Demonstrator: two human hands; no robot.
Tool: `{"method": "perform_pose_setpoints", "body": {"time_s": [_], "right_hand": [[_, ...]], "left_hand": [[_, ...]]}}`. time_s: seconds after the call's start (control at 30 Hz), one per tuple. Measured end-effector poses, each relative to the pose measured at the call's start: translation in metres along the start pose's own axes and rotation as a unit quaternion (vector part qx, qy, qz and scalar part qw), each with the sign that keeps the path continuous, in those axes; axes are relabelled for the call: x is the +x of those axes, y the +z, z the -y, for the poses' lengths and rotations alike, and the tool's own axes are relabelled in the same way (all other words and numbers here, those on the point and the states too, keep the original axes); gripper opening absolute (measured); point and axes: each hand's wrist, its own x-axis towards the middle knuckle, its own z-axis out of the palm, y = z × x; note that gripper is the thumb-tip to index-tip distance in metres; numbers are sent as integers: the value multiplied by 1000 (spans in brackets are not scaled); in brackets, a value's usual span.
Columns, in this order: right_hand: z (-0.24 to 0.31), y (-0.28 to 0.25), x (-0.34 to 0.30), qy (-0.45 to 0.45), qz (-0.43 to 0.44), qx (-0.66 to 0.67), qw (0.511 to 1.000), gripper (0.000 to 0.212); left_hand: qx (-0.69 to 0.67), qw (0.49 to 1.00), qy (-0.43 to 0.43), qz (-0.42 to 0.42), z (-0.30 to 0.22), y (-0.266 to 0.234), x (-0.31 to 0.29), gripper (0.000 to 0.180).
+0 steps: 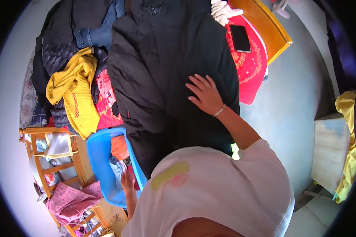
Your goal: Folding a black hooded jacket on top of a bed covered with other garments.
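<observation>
A large black garment, perhaps a jacket, is spread out in front of me, with a collar at its far end. My right hand lies flat on its right side, fingers apart, a bracelet on the wrist. My left hand is down at the right wall of a blue plastic tub, fingers stretched out and nothing seen in them. Inside the tub are an orange cloth, a light blue cloth and some dark red fabric partly behind my hand.
Left of the black garment lie a yellow knitted sweater, dark puffy clothing and jeans. A phone rests on red patterned fabric beside a yellow wooden board. A wooden chair stands at the left, a white box at the right.
</observation>
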Motion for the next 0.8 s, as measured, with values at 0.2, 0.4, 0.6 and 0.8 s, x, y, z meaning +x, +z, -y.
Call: {"method": "perform_pose_setpoints", "body": {"time_s": [0.2,0.4,0.6,0.8], "right_hand": [[-13,-28,-91,185,-70,26,980,51],[-48,-11,-147,384,-126,346,846,56],[-48,-23,-149,490,-78,628,599,51],[-41,-66,-138,464,-88,689,550,38]], "left_hand": [[169,970,160,75,-75,129,5,47],[300,927,162,159,-98,166,-15,51],[160,960,170,156,-132,164,-37,38],[64,959,159,224,-204,96,-72,46]]}}
